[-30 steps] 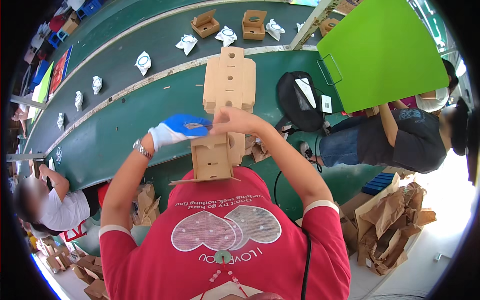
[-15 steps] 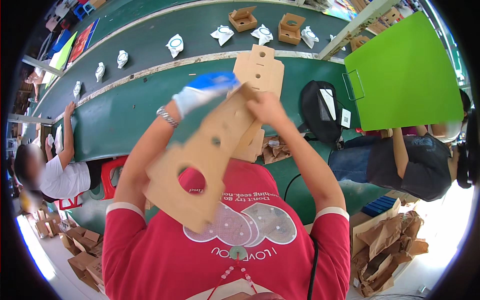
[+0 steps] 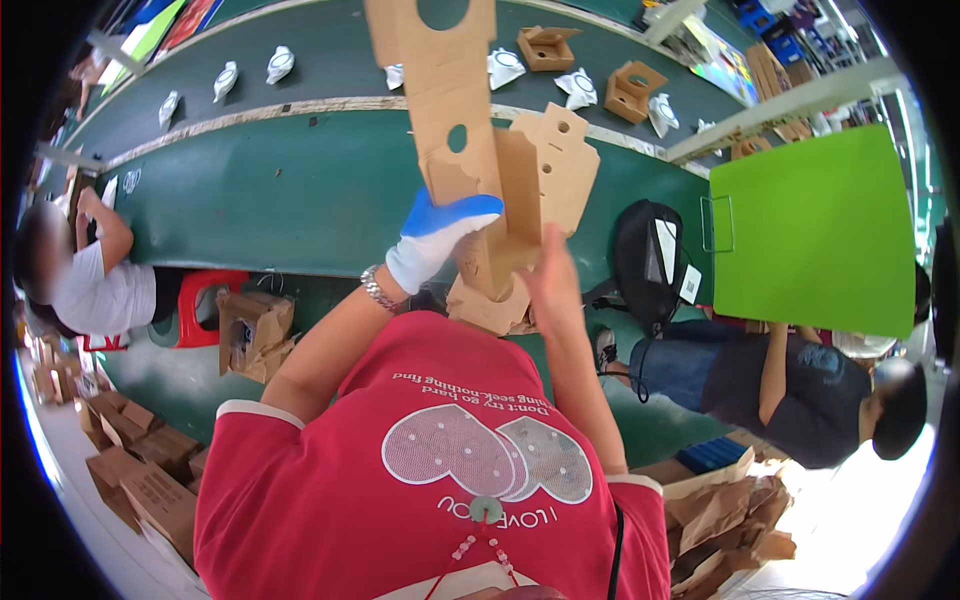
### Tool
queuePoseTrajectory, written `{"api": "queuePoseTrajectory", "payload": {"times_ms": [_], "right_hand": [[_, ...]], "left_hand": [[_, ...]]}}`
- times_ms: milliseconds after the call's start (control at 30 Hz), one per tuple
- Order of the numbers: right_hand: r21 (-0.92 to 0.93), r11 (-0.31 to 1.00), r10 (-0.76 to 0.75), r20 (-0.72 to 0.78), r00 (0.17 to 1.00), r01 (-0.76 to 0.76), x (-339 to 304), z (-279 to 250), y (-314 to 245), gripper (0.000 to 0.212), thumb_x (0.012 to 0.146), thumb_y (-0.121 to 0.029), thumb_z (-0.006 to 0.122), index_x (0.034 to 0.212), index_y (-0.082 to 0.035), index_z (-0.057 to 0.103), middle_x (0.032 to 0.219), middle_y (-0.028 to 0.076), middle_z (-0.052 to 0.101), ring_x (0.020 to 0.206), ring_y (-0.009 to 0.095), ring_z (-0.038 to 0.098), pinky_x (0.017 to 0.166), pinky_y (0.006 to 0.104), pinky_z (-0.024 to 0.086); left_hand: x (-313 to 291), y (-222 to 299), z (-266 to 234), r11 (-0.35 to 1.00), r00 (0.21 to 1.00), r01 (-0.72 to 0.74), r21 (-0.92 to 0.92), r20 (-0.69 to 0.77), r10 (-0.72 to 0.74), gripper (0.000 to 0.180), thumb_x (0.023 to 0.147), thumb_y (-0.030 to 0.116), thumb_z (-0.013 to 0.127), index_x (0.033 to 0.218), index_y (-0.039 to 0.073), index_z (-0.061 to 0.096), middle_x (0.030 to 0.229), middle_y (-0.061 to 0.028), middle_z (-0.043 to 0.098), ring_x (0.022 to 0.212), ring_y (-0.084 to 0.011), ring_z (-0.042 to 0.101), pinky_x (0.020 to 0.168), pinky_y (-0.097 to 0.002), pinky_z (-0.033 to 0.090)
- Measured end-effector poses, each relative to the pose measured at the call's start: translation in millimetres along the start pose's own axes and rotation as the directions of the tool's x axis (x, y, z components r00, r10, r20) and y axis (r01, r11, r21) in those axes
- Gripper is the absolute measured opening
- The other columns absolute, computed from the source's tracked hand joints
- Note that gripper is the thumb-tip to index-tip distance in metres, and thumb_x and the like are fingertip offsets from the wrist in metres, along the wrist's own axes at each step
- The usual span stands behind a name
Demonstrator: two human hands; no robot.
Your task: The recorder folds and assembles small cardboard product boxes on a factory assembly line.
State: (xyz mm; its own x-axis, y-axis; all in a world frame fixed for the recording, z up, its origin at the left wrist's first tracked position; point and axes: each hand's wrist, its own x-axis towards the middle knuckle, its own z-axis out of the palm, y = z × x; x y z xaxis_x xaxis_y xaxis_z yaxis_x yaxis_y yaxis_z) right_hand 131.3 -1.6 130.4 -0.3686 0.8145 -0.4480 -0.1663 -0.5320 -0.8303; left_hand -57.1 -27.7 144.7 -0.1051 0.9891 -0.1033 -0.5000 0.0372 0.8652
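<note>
A brown cardboard box (image 3: 455, 110), partly folded up, stands in front of me. Its long flap with round holes rises toward the far side, and the lower part forms a trough with raised walls. My left hand (image 3: 440, 238), in a white glove with blue fingers, grips the box's left wall, thumb across the edge. My bare right hand (image 3: 553, 285) is at the box's right side, slightly blurred, thumb and fingers apart; whether it touches the wall is hard to tell. Flat cardboard blanks with holes (image 3: 570, 175) lie on the green table behind the box.
White wrapped packets (image 3: 578, 88) and small open boxes (image 3: 632, 92) sit on the dark conveyor beyond the table (image 3: 270, 205). To the right are a black bag (image 3: 645, 260), a green board (image 3: 810, 235) and a seated person. Another person sits left, by a red stool (image 3: 205, 308).
The cardboard went from a flattish sheet slanting toward me to a partly folded box with its flap pointing away. My left hand moved down onto its wall; my right hand released the edge and moved lower.
</note>
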Motion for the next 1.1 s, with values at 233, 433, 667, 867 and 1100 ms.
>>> {"api": "queuePoseTrajectory", "payload": {"times_ms": [233, 433, 667, 867, 1100], "right_hand": [[-0.214, 0.943, -0.243, 0.082, 0.967, 0.255, -19, 2, 2, 0.053, 0.099, -0.007, 0.05, 0.149, 0.0, 0.035, 0.15, 0.013, 0.041, 0.135, 0.019, 0.042, 0.109, 0.0305, 0.035], [0.065, 0.991, -0.111, -0.046, 0.993, 0.114, -46, 7, 18, 0.041, 0.095, -0.005, 0.055, 0.136, -0.003, 0.055, 0.142, 0.012, 0.049, 0.134, 0.021, 0.043, 0.11, 0.0328, 0.034], [-0.24, 0.93, -0.276, 0.04, 0.96, 0.277, -10, 1, 43, 0.017, 0.097, -0.018, 0.061, 0.098, -0.002, 0.067, 0.108, 0.012, 0.064, 0.129, 0.024, 0.048, 0.103, 0.0335, 0.037], [-0.001, 0.987, -0.158, -0.22, 0.963, 0.162, 16, 28, 44, 0.024, 0.091, -0.016, 0.071, 0.102, -0.001, 0.056, 0.092, 0.001, 0.059, 0.083, 0.007, 0.053, 0.075, 0.022, 0.043], [-0.347, 0.892, -0.214, 0.241, 0.947, 0.29, -9, -22, 48, 0.042, 0.104, -0.037, 0.042, 0.12, -0.003, 0.06, 0.112, 0.006, 0.064, 0.103, 0.013, 0.06, 0.084, 0.0281, 0.05]], "left_hand": [[-33, -27, -10, 0.946, 0.955, 0.294, 0.137, -0.091, -0.283, 0.029, 0.094, 0.014, 0.06, 0.12, 0.002, 0.062, 0.112, -0.0064, 0.066, 0.098, -0.0117, 0.062, 0.084, -0.0287, 0.05], [-66, -3, 1, 0.967, 0.996, -0.014, 0.253, -0.081, 0.036, 0.054, 0.094, 0.001, 0.059, 0.145, 0.002, 0.041, 0.145, -0.0091, 0.047, 0.117, -0.0183, 0.057, 0.099, -0.0328, 0.05], [-55, -45, -27, 0.754, 0.967, -0.227, 0.616, 0.053, 0.248, 0.025, 0.093, -0.002, 0.06, 0.114, 0.008, 0.069, 0.125, -0.0095, 0.063, 0.106, -0.0213, 0.062, 0.091, -0.0311, 0.05], [-19, -55, -37, 0.971, 0.932, 0.041, 0.236, -0.359, 0.048, 0.054, 0.09, 0.005, 0.069, 0.139, 0.005, 0.047, 0.131, -0.008, 0.057, 0.099, -0.0117, 0.06, 0.084, -0.0267, 0.051], [-61, -45, -80, 0.943, 0.938, 0.333, -0.001, -0.104, -0.331, 0.039, 0.101, 0.017, 0.054, 0.133, -0.002, 0.044, 0.121, -0.0141, 0.063, 0.106, -0.0187, 0.064, 0.092, -0.0331, 0.052]]}}
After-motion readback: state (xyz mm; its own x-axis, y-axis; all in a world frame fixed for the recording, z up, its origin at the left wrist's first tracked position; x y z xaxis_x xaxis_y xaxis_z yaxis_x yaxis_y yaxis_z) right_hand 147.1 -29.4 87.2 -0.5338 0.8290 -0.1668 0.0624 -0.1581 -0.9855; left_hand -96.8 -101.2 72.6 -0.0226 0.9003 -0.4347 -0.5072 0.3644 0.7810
